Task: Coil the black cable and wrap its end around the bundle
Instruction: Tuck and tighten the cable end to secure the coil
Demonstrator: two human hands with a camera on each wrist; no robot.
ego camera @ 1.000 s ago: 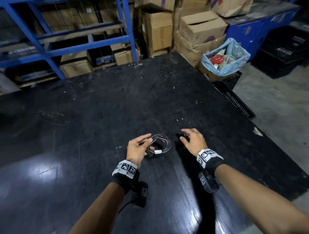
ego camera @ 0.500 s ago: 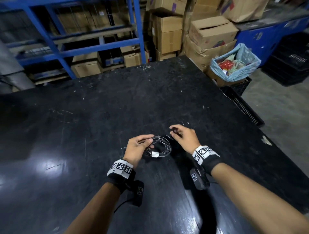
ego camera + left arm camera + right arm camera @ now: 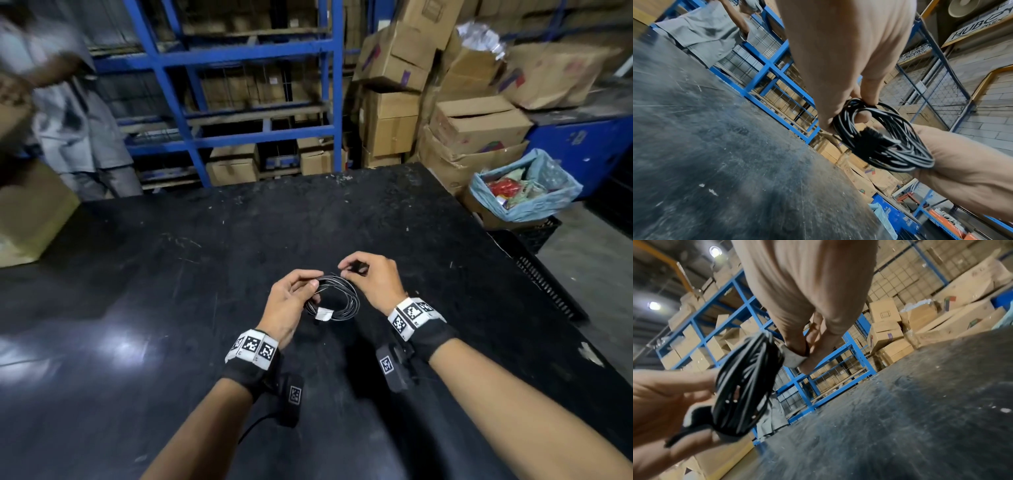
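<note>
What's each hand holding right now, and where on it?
Left hand pinches the coiled black cable at the loop's left side. Right hand pinches a small dark piece, apparently the cable's end, at the coil's far edge.

Cable coil (image 3: 334, 301) held above the worktop (image 3: 171, 308), near its front centre, between both hands: left hand (image 3: 291, 306) on the coil's left side, right hand (image 3: 371, 281) at its far right edge. Shelving rack (image 3: 239, 102) behind the worktop. Stacked boxes (image 3: 462, 113) behind right. Lined bin (image 3: 524, 188) off the right edge. A person (image 3: 68, 113) stands behind left.
</note>
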